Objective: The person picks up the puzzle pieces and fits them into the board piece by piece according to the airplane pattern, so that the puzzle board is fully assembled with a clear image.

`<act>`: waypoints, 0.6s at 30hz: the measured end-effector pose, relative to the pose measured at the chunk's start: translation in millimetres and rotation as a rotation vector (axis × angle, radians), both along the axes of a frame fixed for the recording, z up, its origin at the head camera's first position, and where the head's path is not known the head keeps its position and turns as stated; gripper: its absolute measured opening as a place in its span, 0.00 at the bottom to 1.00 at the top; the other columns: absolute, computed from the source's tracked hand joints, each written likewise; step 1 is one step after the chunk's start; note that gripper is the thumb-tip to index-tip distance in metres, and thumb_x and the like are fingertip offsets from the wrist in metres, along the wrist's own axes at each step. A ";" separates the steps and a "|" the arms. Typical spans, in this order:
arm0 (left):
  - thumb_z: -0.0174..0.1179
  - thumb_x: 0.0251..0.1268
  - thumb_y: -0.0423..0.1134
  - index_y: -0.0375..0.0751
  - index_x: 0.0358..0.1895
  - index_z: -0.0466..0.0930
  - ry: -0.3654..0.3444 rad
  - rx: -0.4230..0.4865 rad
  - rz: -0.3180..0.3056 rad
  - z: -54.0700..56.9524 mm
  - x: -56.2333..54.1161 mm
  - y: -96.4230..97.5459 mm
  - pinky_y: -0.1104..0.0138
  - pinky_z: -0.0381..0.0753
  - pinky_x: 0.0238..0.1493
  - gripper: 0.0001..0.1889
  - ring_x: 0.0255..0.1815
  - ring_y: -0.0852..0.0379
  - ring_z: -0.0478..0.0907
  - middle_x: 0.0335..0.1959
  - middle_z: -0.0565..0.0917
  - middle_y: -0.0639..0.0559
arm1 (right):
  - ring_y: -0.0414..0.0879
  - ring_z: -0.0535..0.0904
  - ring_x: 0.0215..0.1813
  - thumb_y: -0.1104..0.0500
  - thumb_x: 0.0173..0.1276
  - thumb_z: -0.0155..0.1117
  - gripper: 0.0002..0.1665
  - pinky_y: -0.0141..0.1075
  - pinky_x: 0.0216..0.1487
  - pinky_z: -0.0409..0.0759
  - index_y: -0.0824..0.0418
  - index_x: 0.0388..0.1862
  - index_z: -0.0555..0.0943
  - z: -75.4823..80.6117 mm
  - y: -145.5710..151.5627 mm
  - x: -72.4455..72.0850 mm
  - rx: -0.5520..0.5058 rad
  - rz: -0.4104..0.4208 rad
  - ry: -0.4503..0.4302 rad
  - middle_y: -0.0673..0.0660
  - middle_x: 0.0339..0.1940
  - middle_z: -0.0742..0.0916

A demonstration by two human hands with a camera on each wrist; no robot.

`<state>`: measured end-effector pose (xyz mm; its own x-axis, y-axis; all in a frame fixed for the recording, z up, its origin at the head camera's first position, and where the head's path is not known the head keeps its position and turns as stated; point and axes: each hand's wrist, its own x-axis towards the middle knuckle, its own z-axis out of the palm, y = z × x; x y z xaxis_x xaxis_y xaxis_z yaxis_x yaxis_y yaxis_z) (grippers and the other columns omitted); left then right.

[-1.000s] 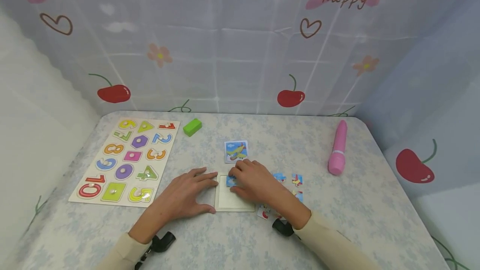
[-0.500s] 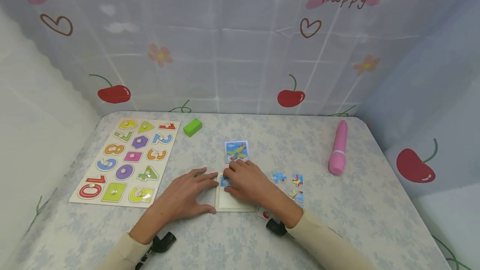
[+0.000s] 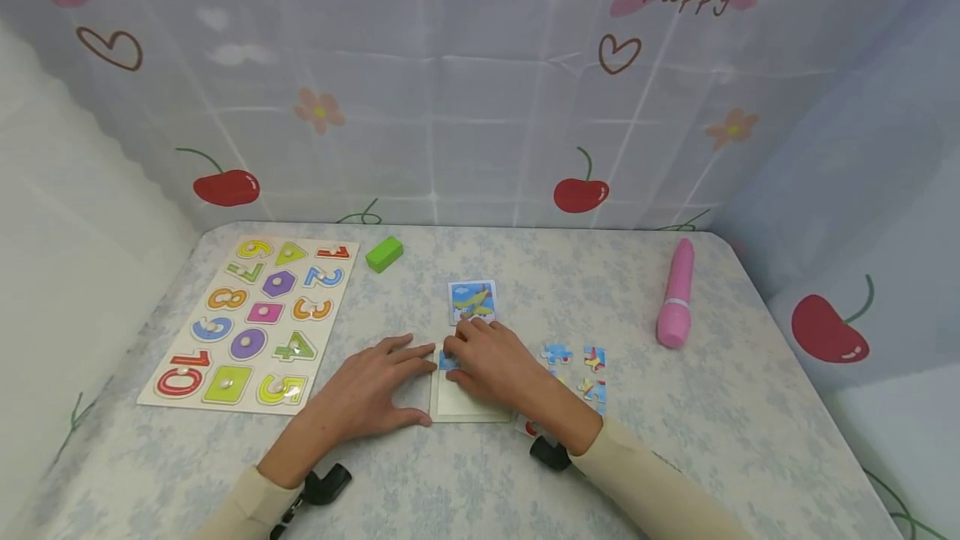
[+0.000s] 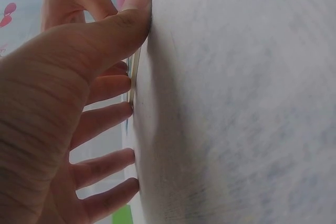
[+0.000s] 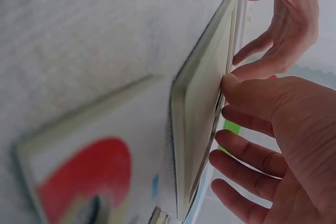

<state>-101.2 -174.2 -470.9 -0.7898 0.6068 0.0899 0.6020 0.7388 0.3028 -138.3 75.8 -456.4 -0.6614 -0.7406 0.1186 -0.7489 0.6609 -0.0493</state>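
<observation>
A shallow cream puzzle tray lies on the table in front of me. My left hand rests at its left side with fingers spread. In the left wrist view, the thumb and some fingertips touch the tray's edge. My right hand reaches over the tray and pinches a blue puzzle piece at the upper left corner inside it; the fingers partly hide the piece. Just beyond the tray lies an aeroplane picture card. To the right are several loose puzzle pieces, some hidden under the right forearm.
A number and shape board lies on the left of the table. Behind it to the right stands a green block. A pink wand-shaped object lies far right. A printed curtain hangs behind the table's back edge.
My right hand has slid left with the blue piece, into the tray's upper left corner, uncovering more loose pieces on the right. The left hand has stayed in place.
</observation>
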 end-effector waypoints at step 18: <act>0.75 0.59 0.69 0.54 0.68 0.85 -0.011 -0.001 -0.003 1.1 0.4 0.2 0.42 0.82 0.64 0.37 0.80 0.41 0.71 0.78 0.77 0.56 | 0.48 0.82 0.61 0.44 0.77 0.72 0.18 0.47 0.65 0.82 0.49 0.59 0.87 6.3 9.3 -0.6 0.024 0.016 -0.026 0.49 0.53 0.86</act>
